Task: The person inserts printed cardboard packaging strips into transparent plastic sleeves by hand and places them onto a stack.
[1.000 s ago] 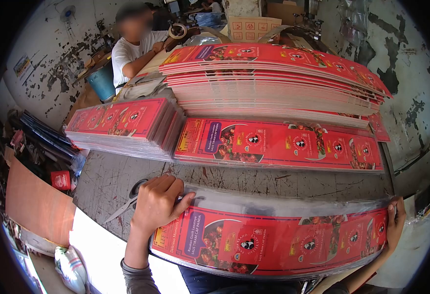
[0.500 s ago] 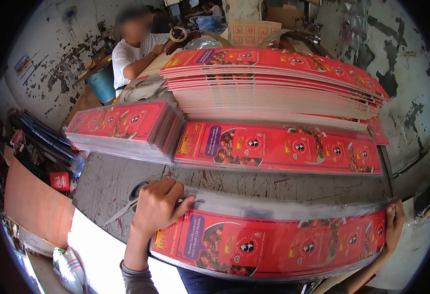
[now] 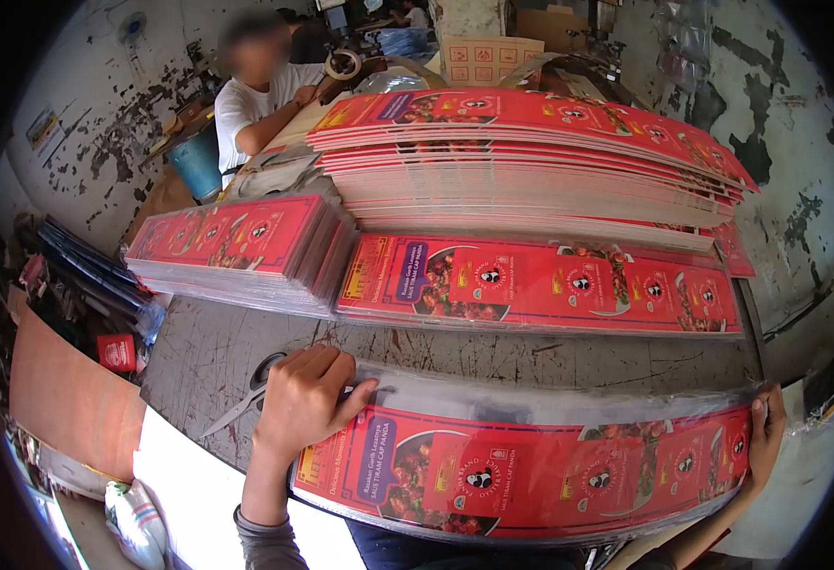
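Note:
A long red printed card strip (image 3: pixel 531 475) in a clear plastic sleeve lies in front of me, bowed slightly toward my body. My left hand (image 3: pixel 308 399) is closed on the sleeve's upper left edge, thumb on top and fingers curled. At the far right end, my right hand (image 3: pixel 768 432) grips the sleeve's edge, its fingers partly hidden. Bare plastic shows along the upper side of the strip. Scissors (image 3: pixel 236 413) with dark handles lie just left of my left hand, one handle partly behind it.
Behind the grey worktable surface (image 3: pixel 531 358) lie sleeved red strips (image 3: pixel 540 285), a neat stack (image 3: pixel 236 242) at left and a tall pile of strips (image 3: pixel 521 180). A person in a white shirt (image 3: pixel 246 109) sits beyond, beside a blue bucket (image 3: pixel 194 166).

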### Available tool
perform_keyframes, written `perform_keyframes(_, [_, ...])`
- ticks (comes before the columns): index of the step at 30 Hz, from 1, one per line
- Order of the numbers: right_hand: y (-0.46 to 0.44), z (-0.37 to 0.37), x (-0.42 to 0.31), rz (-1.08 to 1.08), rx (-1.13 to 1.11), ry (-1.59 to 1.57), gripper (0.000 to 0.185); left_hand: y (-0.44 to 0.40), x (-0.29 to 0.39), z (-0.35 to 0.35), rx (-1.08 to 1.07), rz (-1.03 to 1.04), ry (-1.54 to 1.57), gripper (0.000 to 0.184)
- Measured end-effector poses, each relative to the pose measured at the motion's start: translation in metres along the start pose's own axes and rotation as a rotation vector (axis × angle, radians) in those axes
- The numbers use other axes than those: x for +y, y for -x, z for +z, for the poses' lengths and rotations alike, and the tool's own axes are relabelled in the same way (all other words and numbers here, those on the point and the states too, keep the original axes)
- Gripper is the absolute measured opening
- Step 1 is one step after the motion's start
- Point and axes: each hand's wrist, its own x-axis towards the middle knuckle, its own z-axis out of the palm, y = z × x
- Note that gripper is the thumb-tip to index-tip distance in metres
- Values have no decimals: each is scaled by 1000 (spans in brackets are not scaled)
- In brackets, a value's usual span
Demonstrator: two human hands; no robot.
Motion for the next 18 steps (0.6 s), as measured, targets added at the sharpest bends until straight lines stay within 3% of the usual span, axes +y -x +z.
perform_keyframes(18, [0,0,0,5,12,7,13,0,0,0,5,7,-7,30])
